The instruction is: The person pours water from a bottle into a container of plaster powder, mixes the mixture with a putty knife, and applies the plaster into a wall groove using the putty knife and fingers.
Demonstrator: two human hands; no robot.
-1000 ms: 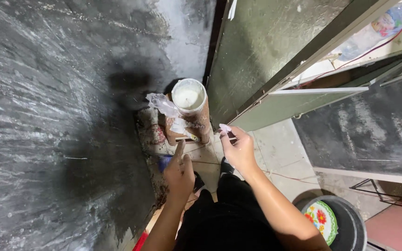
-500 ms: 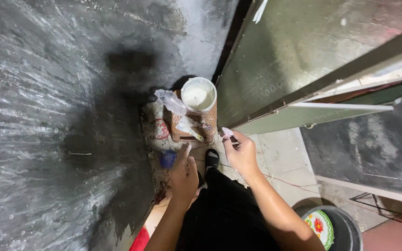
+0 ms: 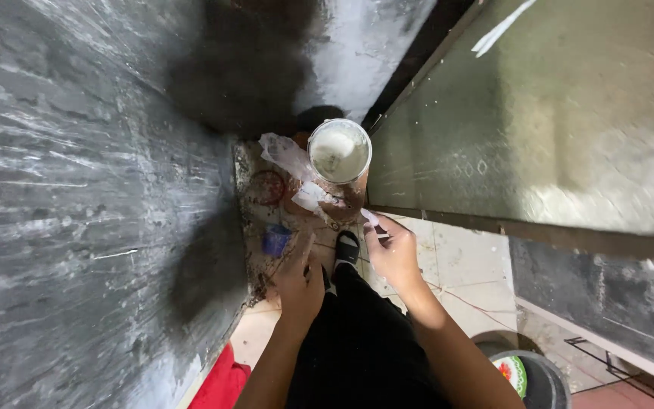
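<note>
Having drifted nearer the white bucket at twelve o'clock, the left hand hovered empty while the right hand pinched a white scrap.

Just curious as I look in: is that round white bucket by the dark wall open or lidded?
Open: the round white bucket stands upright, no lid, pale contents showing inside.

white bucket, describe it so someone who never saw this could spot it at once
Look at the corner where the dark smeared wall meets the green panel. On the littered floor there, just beyond the right hand, stands the white bucket. It is the only round open container in the corner, pale inside, with crumpled plastic lying to its left.
</note>
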